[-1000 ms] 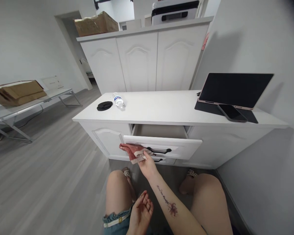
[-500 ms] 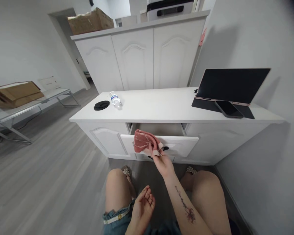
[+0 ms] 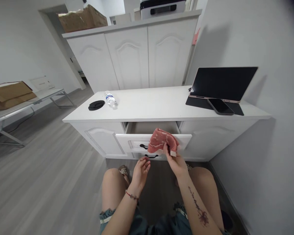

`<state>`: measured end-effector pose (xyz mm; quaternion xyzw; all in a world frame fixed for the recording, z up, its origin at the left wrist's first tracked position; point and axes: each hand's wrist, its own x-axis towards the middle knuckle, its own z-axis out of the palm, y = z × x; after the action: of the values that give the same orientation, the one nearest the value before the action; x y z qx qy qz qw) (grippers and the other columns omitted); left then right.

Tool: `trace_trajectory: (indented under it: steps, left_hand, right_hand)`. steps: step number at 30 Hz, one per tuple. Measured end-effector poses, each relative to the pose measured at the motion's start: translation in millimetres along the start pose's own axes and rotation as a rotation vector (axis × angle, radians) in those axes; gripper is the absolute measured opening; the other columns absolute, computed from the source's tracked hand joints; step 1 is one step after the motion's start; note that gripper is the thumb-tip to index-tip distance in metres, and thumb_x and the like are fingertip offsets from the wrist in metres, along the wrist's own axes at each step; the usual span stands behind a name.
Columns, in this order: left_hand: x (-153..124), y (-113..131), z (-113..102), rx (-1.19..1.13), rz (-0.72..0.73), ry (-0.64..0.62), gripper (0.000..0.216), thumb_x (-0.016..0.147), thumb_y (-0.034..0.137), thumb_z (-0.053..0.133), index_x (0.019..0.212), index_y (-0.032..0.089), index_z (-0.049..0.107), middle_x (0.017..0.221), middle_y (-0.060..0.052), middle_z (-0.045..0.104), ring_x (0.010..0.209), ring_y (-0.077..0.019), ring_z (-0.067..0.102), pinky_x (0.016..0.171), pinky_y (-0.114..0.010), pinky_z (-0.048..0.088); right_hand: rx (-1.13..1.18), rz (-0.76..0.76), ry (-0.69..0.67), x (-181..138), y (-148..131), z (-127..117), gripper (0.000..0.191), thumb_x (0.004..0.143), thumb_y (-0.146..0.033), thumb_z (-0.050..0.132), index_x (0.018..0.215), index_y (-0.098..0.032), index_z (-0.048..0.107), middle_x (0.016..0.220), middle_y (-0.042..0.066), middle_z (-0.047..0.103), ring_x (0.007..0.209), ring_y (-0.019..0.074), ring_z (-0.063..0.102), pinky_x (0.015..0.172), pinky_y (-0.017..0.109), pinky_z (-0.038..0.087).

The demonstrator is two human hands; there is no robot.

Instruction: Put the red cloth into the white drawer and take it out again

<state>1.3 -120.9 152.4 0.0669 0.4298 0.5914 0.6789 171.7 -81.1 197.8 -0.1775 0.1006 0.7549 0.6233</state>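
Note:
A red cloth [image 3: 159, 140] with a pale pattern and light edge hangs folded in my right hand [image 3: 176, 163], pinched between thumb and fingers. It is in front of the pulled-out white drawer [image 3: 124, 141], covering part of its front panel. My left hand [image 3: 140, 171] is raised just below the drawer, fingers loosely curled and apart, with nothing in it. Its fingertips are near the black handle [image 3: 152, 156] of the lower drawer. The upper drawer's black handle [image 3: 143, 147] shows just left of the cloth.
On the white cabinet top [image 3: 147, 106] lie a clear plastic bottle [image 3: 110, 99] and a flat black object [image 3: 96, 105] at left. A tablet [image 3: 224, 83] stands at right, a phone [image 3: 220, 106] before it. Cardboard boxes [image 3: 11, 94] sit on a side table; a wall [image 3: 271, 156] rises at right.
My right hand has carried the cloth to the right across the drawer front. My left hand has risen from my lap toward the lower drawer. The view has shifted slightly.

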Motion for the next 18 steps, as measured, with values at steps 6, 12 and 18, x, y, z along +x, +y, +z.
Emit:
trace_trajectory:
  steps: [6,12,18]
  left_hand:
    - [24.8,10.7,29.1,0.045,0.050,0.025,0.018,0.070,0.021,0.073,0.080,0.018,0.058,0.082,-0.003,0.067,0.074,-0.0133,0.065,0.075,-0.027,0.045]
    - [35.2,3.2,41.3,0.099,0.121,-0.027,0.037,0.058,0.027,0.084,0.071,0.019,0.050,0.063,0.005,0.058,0.063,-0.0105,0.061,0.072,-0.026,0.045]
    - [40.5,1.9,37.1,0.133,0.162,-0.075,0.041,0.054,0.030,0.086,0.067,0.019,0.049,0.062,0.006,0.056,0.061,-0.0093,0.059,0.074,-0.027,0.045]
  right_hand:
    - [0.032,-0.021,0.022,-5.0,-28.3,-14.0,0.037,0.092,-0.014,0.033,0.121,-0.013,0.057,0.115,0.012,0.068,0.112,0.0127,0.062,0.080,0.027,0.060]
    - [-0.124,-0.097,0.040,0.2,-44.8,-45.2,0.036,0.090,-0.011,0.034,0.110,-0.014,0.064,0.114,0.011,0.069,0.110,0.0123,0.062,0.086,0.026,0.058]
    - [-0.293,-0.130,0.157,9.1,-34.4,-100.1,0.024,0.083,-0.012,0.046,0.088,-0.020,0.067,0.094,0.005,0.073,0.099,0.0148,0.067,0.086,0.031,0.058]
